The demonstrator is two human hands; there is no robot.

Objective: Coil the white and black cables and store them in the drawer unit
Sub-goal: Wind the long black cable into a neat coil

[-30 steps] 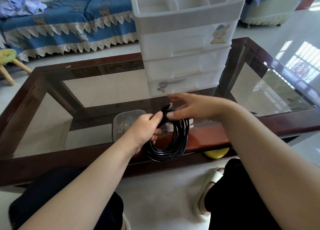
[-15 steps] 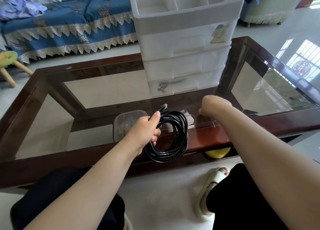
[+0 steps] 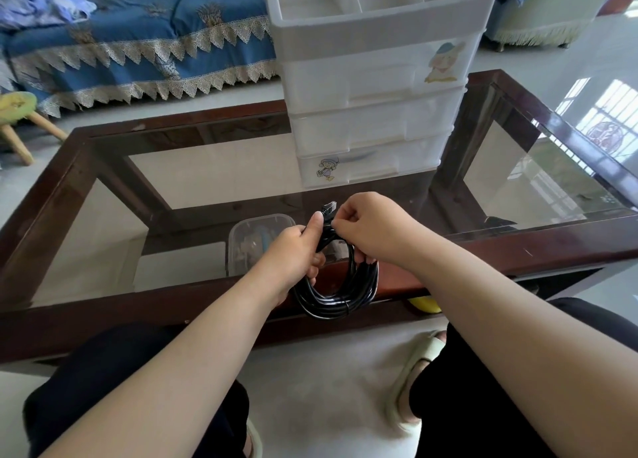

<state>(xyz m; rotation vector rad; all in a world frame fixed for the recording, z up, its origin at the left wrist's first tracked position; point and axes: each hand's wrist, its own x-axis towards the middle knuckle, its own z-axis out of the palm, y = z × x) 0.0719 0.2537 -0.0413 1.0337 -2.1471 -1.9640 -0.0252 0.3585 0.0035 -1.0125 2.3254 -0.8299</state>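
Observation:
The black cable [image 3: 336, 293] hangs as a coil of several loops over the table's near edge. My left hand [image 3: 295, 250] grips the top of the coil, thumb up beside the plug [image 3: 328, 209]. My right hand [image 3: 371, 226] pinches the cable just below the plug, its lower fingers through the coil. The white plastic drawer unit [image 3: 374, 88] stands on the table beyond the hands, its three drawers closed and its top tray open. No white cable is in view.
The glass-topped table has a dark wooden frame [image 3: 538, 250]. A clear lidded box [image 3: 255, 236] lies under the glass by my left hand. A blue-covered sofa [image 3: 138, 43] and a small stool [image 3: 17, 112] stand behind. My knees and a sandal [image 3: 411, 371] are below.
My right hand went from the cable to rest as a fist on the table at the right, then came back and took hold of the cable below the plug. The left hand kept the coil.

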